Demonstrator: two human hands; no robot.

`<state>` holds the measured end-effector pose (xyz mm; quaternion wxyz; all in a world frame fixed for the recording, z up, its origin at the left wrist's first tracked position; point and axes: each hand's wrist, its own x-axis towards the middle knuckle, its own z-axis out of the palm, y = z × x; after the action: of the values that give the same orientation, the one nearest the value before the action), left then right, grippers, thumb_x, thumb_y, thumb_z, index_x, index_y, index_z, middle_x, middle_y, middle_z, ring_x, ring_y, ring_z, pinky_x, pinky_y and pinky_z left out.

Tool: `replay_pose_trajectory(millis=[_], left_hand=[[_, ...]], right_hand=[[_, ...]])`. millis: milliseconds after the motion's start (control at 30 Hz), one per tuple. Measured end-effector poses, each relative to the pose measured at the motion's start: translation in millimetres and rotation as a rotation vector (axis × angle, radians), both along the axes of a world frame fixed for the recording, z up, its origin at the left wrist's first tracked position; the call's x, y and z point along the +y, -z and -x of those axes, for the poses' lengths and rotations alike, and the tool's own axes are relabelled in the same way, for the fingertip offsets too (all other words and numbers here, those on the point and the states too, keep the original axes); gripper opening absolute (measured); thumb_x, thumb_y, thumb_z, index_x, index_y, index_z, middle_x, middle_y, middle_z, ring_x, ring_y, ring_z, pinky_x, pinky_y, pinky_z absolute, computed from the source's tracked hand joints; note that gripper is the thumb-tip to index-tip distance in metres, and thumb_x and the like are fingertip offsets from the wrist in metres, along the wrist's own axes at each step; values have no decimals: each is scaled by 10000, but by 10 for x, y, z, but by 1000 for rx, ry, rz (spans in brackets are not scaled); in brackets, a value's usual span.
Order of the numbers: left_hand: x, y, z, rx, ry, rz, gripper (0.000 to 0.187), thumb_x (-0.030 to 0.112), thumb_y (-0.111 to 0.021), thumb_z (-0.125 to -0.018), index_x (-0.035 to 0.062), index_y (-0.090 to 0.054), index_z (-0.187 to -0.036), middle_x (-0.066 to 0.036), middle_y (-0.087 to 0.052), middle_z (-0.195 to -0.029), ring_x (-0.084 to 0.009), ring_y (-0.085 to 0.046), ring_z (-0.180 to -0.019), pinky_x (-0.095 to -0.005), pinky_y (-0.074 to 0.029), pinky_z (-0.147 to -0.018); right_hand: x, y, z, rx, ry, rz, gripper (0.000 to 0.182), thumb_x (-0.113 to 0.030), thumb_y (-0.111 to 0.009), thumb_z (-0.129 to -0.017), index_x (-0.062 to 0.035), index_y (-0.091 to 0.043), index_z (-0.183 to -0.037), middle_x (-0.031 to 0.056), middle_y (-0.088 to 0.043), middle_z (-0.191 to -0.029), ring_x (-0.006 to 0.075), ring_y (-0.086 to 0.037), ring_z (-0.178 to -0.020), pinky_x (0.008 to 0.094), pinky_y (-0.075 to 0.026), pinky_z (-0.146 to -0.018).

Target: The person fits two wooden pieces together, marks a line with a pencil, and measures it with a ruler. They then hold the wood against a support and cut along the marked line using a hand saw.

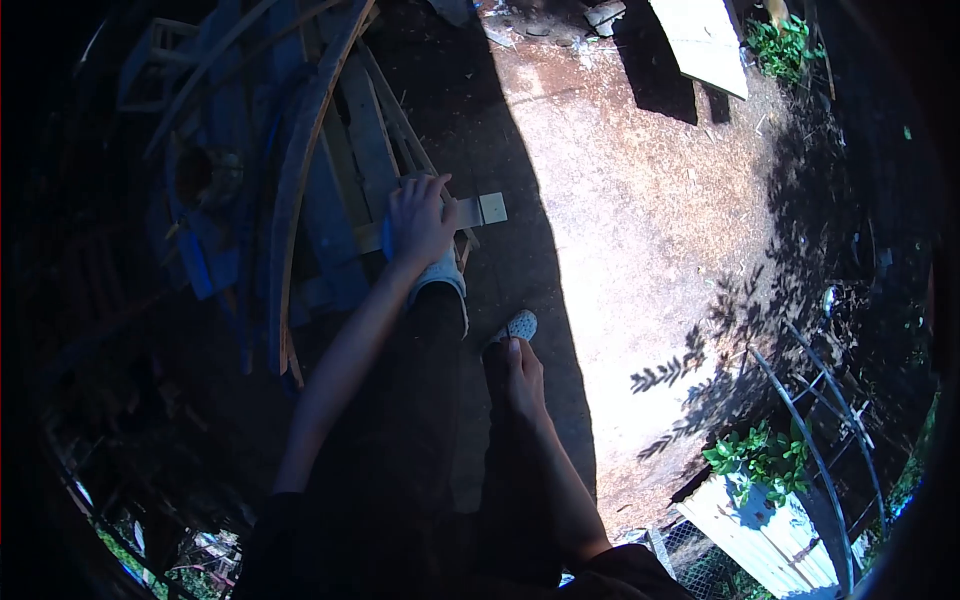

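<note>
My left hand (420, 220) rests with its fingers bent over a flat pale board (465, 213), whose right end is lit beyond the fingers. Just below it, a light-coloured shoe (441, 278) on my foot is raised against the board and the wood pile. My right hand (523, 372) is closed near my other shoe (521, 324), its thumb pointing up the frame. A thin dark thing shows at the thumb tip, too small to name.
Planks (365, 130) and a long curved wooden strip (300, 170) lie at the left in shadow. A white panel (703, 40) stands at the top right. A pale sheet (765, 530), green leaves (765, 460) and curved poles (800, 430) are at the lower right.
</note>
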<state>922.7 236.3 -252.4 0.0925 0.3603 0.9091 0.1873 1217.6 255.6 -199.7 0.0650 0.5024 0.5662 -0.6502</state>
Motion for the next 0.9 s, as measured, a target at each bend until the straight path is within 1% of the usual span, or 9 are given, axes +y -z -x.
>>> replay_pose_trajectory(millis=[33,133,200,367,433,633,667,733,900], left_hand=[[4,42,-6,38,-62,-105,242,204,-693,-874,112,-732,-1094,-87,-594,-1203,-259,-526,-1248,-445,-379,-1056],[-7,61,-1,60,-44,-115,177,193,-679,-885,100,-723,-1028,-84,-607,-1153,-255,-564,-1173,-430,-406,-1017],[6,32,12,40,-50,-81,152,196,-683,-883,100,-717,-995,-77,-611,-1127,-254,-566,-1162,-430,-407,-1010],[27,40,8,48,-32,-45,113,205,-698,-872,103,-710,-919,-61,-619,-1069,-250,-573,-1140,-427,-413,-987],[15,33,17,45,-29,-16,111,220,-714,-861,117,-729,-900,-56,-609,-1068,-245,-564,-1150,-422,-408,-989],[40,-34,1,64,-5,55,120,251,-739,-843,147,-760,-900,-43,-592,-1077,-248,-538,-1178,-431,-394,-998],[34,-33,-10,70,-4,60,120,251,-739,-843,147,-760,-900,-43,-592,-1077,-248,-538,-1178,-431,-394,-998],[27,-24,0,75,-1,54,125,256,-743,-833,150,-761,-897,-41,-592,-1078,-251,-537,-1173,-435,-395,-995],[52,-49,16,68,-10,64,111,242,-756,-819,151,-761,-882,-40,-589,-1082,-249,-534,-1172,-433,-395,-996]], right_hand=[[-15,20,8,24,17,-44,486,-441,-465,-1077,6,-637,-1158,114,-665,-893,177,-610,-885,369,-474,-799],[4,143,10,101,13,-129,474,-441,-448,-1087,-16,-644,-1164,145,-664,-880,190,-628,-875,367,-485,-810],[-5,354,-84,-41,-46,4,445,-423,-447,-1091,-28,-641,-1161,152,-659,-873,191,-634,-866,356,-488,-815],[-208,727,-232,47,70,-40,433,-411,-470,-1087,-13,-637,-1112,106,-639,-833,168,-610,-821,356,-479,-777],[-288,747,-255,100,154,-1,424,-386,-454,-1083,-16,-616,-954,-13,-525,-762,89,-478,-705,302,-400,-629],[-280,872,-129,175,127,-59,400,-392,-486,-1083,-52,-585,-898,-42,-485,-746,51,-437,-709,254,-351,-617],[-248,882,-112,180,129,-53,400,-392,-486,-1083,-52,-585,-898,-42,-485,-746,51,-437,-709,254,-351,-617],[-152,926,-32,92,51,-54,439,-414,-500,-1079,6,-624,-1044,101,-604,-808,165,-580,-809,354,-471,-768],[-66,949,147,79,47,-15,430,-396,-493,-1083,14,-616,-1040,103,-599,-814,160,-568,-809,348,-468,-768]])
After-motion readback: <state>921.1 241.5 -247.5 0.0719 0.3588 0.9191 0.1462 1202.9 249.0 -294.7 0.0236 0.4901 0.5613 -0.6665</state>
